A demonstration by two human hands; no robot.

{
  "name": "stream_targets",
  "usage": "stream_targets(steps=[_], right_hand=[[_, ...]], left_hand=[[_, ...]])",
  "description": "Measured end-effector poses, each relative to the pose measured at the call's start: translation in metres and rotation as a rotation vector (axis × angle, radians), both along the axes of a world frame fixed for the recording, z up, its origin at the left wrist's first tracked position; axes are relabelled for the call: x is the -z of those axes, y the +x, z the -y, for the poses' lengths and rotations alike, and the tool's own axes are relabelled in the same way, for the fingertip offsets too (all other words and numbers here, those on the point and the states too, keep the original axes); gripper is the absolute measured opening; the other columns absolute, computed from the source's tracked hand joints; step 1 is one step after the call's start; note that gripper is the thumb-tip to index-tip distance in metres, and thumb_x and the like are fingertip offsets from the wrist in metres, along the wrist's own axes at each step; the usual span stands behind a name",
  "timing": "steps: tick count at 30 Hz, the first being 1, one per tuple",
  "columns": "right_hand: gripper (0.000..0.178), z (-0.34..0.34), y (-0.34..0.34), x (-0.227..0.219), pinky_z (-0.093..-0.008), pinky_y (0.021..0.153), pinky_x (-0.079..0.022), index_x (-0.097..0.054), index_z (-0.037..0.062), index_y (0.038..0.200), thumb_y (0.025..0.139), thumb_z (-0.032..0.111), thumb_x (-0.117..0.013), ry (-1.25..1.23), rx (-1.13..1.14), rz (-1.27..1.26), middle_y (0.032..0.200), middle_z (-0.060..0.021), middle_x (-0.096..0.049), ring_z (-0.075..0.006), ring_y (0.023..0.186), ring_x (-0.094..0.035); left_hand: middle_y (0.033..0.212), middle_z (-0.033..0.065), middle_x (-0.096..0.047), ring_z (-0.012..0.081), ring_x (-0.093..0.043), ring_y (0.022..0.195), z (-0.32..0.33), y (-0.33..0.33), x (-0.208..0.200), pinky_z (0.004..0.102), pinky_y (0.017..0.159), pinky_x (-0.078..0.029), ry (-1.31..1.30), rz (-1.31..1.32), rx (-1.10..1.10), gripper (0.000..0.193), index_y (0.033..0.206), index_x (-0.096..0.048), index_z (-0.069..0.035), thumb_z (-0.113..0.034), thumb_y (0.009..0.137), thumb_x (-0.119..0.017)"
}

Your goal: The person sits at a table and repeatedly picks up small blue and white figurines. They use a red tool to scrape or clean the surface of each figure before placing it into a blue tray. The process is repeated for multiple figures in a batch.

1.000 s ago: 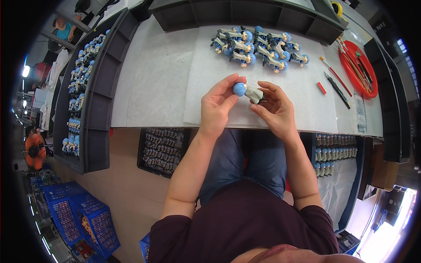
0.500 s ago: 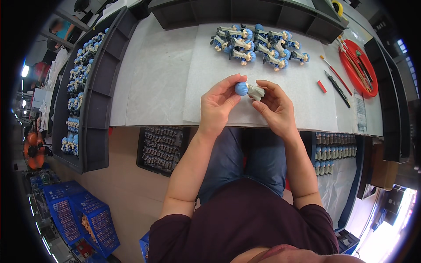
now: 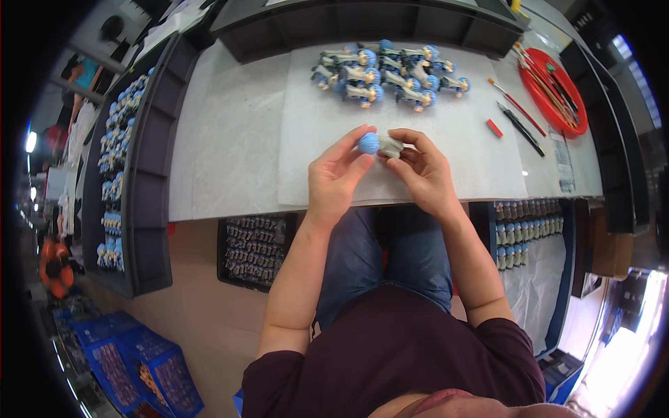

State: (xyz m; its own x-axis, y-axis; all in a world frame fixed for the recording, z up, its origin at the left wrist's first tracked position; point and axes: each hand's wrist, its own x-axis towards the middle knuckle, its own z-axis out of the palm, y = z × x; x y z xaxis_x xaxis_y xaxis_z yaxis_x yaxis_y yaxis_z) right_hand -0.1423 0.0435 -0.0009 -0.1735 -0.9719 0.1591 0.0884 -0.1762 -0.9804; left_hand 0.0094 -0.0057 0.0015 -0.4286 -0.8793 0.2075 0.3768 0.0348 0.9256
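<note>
Between my two hands, above the white sheet point(image 3: 300, 118) near the table's front edge, lies a small figurine point(image 3: 369, 143) on its side. Its ribbed blue head points left and its pale grey body points right. My left hand point(image 3: 336, 177) pinches the head end with thumb and fingertips. The thumb and fingers of my right hand point(image 3: 426, 174) close on the body end, and they hide part of it. Farther back on the sheet, a cluster of similar figurines point(image 3: 418, 80) with blue heads lies in rough rows.
A dark divided tray point(image 3: 150, 157) holding figurines stands left; another dark tray point(image 3: 313, 35) spans the back. At right are a red dish point(image 3: 533, 66) of brushes, a loose brush point(image 3: 519, 108), a black pen-like tool point(image 3: 523, 130) and a small red block point(image 3: 494, 127). Below sit filled trays point(image 3: 254, 282).
The whole view has shifted, so the table's things appear farther left. Both hands keep hold of the figurine, which shows little change in pose.
</note>
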Motion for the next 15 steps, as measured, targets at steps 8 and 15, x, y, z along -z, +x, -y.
stream_targets(steps=[8, 15], right_hand=[[0.038, -0.007, -0.054, -0.03, -0.0312, 0.084, -0.048, -0.057, 0.0052, 0.113, 0.076, 0.002, -0.069, -0.209, 0.406, -0.661, 0.119, -0.0104, -0.056, -0.0219, 0.108, -0.054], [0.033, -0.013, -0.157, -0.017, -0.0276, 0.079, -0.049, -0.059, 0.0028, 0.113, 0.081, 0.005, -0.064, 0.3, 0.602, -0.913, 0.108, -0.0099, -0.063, -0.0183, 0.094, -0.062]], left_hand=[[0.117, 0.0172, -0.057, 0.0217, -0.056, 0.107, 0.001, -0.001, 0.002, 0.035, 0.091, -0.05, 0.093, 0.0, -0.004, 0.031, 0.121, -0.048, 0.003, -0.003, 0.091, -0.052], [0.118, 0.0168, -0.056, 0.0202, -0.056, 0.107, 0.005, -0.001, 0.002, 0.0343, 0.093, -0.049, 0.071, 0.046, 0.062, 0.031, 0.12, -0.049, 0.004, -0.003, 0.09, -0.054]])
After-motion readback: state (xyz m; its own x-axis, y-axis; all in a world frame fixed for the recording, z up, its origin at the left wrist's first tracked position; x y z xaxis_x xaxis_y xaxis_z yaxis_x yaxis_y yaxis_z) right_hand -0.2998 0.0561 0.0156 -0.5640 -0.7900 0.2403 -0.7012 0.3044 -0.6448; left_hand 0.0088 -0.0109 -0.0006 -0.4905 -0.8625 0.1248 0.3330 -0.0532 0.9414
